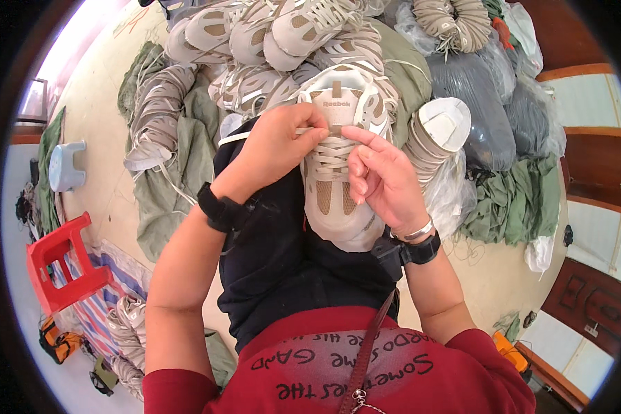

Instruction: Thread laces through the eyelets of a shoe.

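Note:
A beige and off-white sneaker (332, 200) rests on my lap, toe toward me, with flat cream laces crossed over its brown mesh tongue area. My left hand (272, 141) pinches a cream shoelace (233, 139) at the left side of the tongue, its fingers closed. On the right side, my right hand (390, 176) lays a stretched index finger by the top of the lacing, near the small tan loop (335, 130) on the tongue. Its other fingers are loosely bent and hold nothing that I can see.
A pile of similar sneakers (303, 31) lies just beyond. Nested stacks of shoe uppers (160, 110) flank it on olive cloth (179, 148). Dark plastic bags (472, 110) sit at the right. A red stool (65, 265) and a pale blue stool (67, 165) are at the left.

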`<state>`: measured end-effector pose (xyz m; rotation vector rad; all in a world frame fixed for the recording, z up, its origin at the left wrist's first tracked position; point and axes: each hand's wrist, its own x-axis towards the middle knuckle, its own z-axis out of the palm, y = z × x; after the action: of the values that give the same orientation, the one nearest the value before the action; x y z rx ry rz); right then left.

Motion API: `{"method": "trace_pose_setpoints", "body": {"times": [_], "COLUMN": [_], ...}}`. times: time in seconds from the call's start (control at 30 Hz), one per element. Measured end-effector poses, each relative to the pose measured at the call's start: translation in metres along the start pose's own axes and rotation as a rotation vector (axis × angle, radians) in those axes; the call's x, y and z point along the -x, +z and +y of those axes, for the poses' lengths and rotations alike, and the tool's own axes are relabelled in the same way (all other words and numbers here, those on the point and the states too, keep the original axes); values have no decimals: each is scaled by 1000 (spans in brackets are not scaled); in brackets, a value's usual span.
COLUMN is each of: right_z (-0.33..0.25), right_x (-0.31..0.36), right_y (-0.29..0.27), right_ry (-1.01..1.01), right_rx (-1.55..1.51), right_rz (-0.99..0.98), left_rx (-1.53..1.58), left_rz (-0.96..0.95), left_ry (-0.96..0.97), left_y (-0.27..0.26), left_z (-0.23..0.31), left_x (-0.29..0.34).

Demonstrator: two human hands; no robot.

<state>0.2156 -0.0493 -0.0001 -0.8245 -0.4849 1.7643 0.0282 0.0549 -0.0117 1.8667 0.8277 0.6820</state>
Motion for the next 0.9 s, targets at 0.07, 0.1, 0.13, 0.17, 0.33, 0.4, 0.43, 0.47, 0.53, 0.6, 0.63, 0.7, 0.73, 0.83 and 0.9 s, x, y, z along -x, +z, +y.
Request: {"method": "trace_pose_setpoints", "body": {"times": [0.07,0.1,0.13,0.17,0.33,0.4,0.43,0.47,0.53,0.6,0.63,0.7,0.73,0.83,0.9], "right_z": [1,3,4,4,-3,-9,-12,-15,-20,-22,-22,-22,-22,-19,-19], "right_x": [3,5,7,8,7,4,2,1,-4,-15,-21,-28,-31,-35,-39], "right_y": [4,7,10,11,17,21,22,21,19,12,10,10,10,6,7], "right_ry": [-16,-66,-116,-116,-166,-167,-168,-169,-250,-371,-495,-485,-473,-536,-513], "right_rx": [34,79,125,122,455,541,628,628,1002,1209,1416,1498,1580,1729,1785], "right_rz": [21,47,72,73,160,187,214,216,244,233,214,237,253,193,179], "left_rx": [-48,-199,-349,-350,-142,-136,-129,-129,-140,-138,-137,-140,-144,-176,-194], "left_rz": [39,88,137,135,84,110,136,134,188,201,219,236,259,245,235], "left_ry": [-25,-63,-100,-101,-66,-100,-134,-133,-135,-140,-146,-146,-149,-136,-196], "left_y": [2,3,3,4,16,22,24,24,25,25,24,28,30,28,27], "left_z": [8,14,18,18,11,13,15,15,13,13,13,13,12,8,13], "left_x": [2,4,5,4,-3,-4,-3,-3,-1,1,1,2,2,-1,1]}}
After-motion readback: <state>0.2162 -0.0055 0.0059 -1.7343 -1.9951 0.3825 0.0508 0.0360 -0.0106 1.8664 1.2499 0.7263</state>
